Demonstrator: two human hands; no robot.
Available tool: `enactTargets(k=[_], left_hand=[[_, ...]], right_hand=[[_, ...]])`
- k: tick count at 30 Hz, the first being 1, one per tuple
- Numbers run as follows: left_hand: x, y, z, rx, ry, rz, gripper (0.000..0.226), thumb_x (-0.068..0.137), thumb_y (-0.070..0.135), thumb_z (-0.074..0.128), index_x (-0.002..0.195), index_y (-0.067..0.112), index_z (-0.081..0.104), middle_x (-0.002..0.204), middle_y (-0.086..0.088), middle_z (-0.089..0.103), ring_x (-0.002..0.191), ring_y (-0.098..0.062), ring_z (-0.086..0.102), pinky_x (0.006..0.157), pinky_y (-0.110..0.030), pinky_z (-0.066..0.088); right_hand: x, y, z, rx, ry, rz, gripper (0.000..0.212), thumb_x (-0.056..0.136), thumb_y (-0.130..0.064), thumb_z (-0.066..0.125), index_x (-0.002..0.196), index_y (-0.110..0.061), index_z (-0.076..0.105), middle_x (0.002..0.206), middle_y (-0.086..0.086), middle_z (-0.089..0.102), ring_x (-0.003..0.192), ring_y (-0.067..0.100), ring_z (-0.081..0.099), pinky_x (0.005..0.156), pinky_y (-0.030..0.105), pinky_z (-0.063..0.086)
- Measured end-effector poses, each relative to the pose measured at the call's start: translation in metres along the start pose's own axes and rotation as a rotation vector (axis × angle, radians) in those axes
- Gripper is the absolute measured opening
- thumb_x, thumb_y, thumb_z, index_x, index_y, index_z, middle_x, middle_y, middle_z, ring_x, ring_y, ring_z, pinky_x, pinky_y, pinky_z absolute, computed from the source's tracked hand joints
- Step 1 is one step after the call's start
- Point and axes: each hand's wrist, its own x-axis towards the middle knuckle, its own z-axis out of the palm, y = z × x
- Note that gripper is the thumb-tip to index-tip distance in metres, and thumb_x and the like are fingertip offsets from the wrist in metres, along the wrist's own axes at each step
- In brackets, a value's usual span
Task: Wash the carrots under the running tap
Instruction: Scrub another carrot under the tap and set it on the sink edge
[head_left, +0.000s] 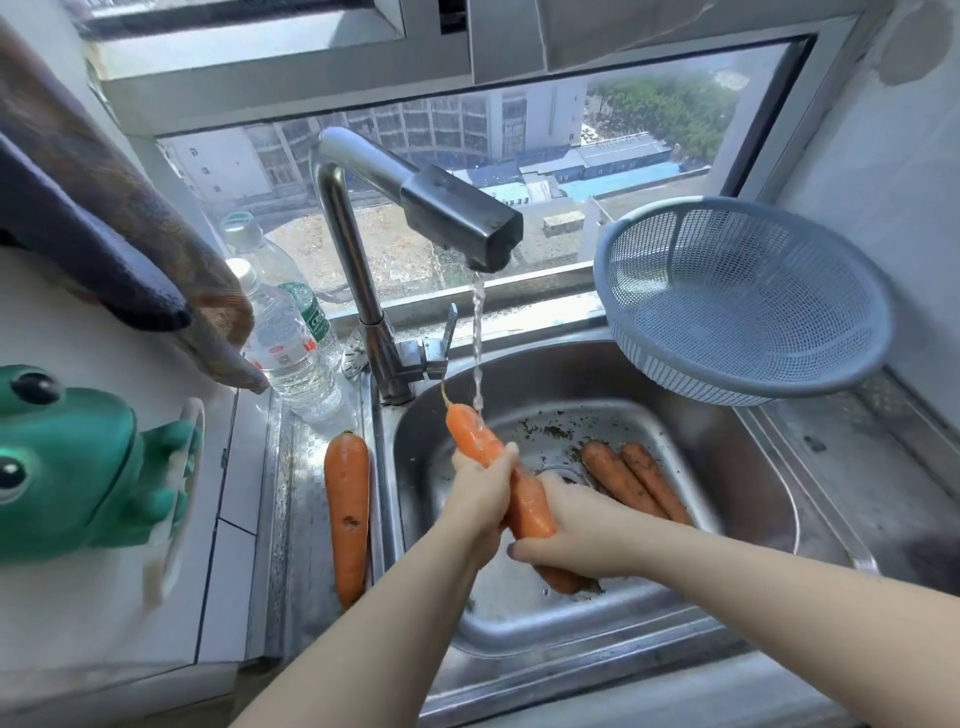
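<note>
Print on the bottle labels (283, 345) is unreadable

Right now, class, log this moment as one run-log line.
left hand, right hand: grip held carrot; tap: running onto it; sink: two dirty carrots; counter: lone carrot

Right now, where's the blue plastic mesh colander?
In the head view, the blue plastic mesh colander leans behind the stainless steel sink, far right, right of the running tap.

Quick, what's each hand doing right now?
Left hand: gripping the long orange carrot near its thin tip.
Right hand: gripping the same carrot, lower down.
</note>
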Motion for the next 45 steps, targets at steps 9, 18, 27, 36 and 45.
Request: enactTargets(k=[9,18,27,36,45], left_hand=[[0.001,0.013,-0.021,0.202,-0.126,0.144,0.063,0.094,0.063,0.030,0.108,0.013,0.066,0.080,-0.008,0.072,0.072,-0.020,0.070,0.070,-0.036,0.059],[0.003,0.012,-0.017,0.295,-0.193,0.268,0.066,0.088,0.071,0.035,0.103,0.017,0.068,0.093,-0.017,0.071,0.086,-0.028,0.069,0.081,-0.043,0.055],[-0.009,0.001,-0.030,0.550,-0.150,0.309,0.036,0.081,0.022,0.072,0.107,0.020,0.047,0.086,-0.003,0.061,0.055,-0.009,0.059,0.044,-0.025,0.049],[-0.015,0.014,-0.040,0.483,-0.442,0.221,0.016,0.085,0.014,0.069,0.097,0.014,0.058,0.079,0.003,0.061,0.072,-0.008,0.058,0.073,-0.026,0.051],[-0.024,0.004,-0.048,0.616,-0.131,0.184,0.050,0.073,0.031,0.076,0.115,0.025,0.049,0.091,-0.001,0.063,0.062,-0.012,0.060,0.053,-0.022,0.047]], right_hand=[[0.041,0.003,-0.038,0.561,0.121,0.058,0.036,0.097,-0.041,0.049,0.123,-0.018,0.060,0.116,-0.001,0.064,0.110,0.017,0.058,0.099,0.039,0.045],[0.065,-0.009,-0.026,0.888,0.344,-0.072,0.035,0.094,-0.035,0.058,0.101,-0.002,0.062,0.094,0.022,0.066,0.084,0.027,0.062,0.083,0.046,0.051],[0.069,-0.016,-0.028,1.060,0.616,-0.071,0.042,0.089,-0.039,0.065,0.115,-0.008,0.056,0.105,0.012,0.063,0.097,0.027,0.062,0.089,0.042,0.054],[0.068,-0.012,-0.012,1.231,0.265,-0.024,0.016,0.082,-0.005,0.069,0.091,-0.009,0.057,0.079,0.010,0.061,0.075,0.021,0.062,0.080,0.041,0.055],[0.096,-0.013,-0.008,1.391,0.523,0.259,0.043,0.076,-0.020,0.078,0.112,-0.005,0.059,0.094,0.013,0.069,0.079,0.027,0.068,0.087,0.050,0.054]])
